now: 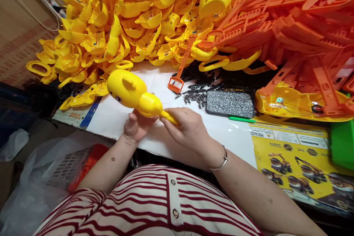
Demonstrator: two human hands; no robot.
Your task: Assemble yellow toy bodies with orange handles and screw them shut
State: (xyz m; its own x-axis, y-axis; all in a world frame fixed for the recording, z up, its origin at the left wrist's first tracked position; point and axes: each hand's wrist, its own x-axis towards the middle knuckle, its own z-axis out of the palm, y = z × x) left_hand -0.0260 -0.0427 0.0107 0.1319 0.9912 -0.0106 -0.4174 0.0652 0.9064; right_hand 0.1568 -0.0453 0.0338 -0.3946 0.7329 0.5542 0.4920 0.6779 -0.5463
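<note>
Head view: one yellow toy (132, 90) is above the white table (235, 140), right hand (188, 127) with fingers closed round its thin end, left hand (138, 127) cupped beneath, grip unclear, yellow shells (132, 18) heaped behind.

I count 2 hands (190, 125), 1 handheld yellow toy (135, 90)
1 tray (221, 114), 1 green stick (242, 120), 1 bracelet (226, 158), 2 shirt buttons (175, 213); yellow shells (113, 40), orange parts (293, 37): too many.

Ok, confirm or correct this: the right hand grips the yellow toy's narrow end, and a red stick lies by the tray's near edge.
The stick is green, not red, as the head view shows. The right hand grips the yellow toy by its narrow end.
</note>
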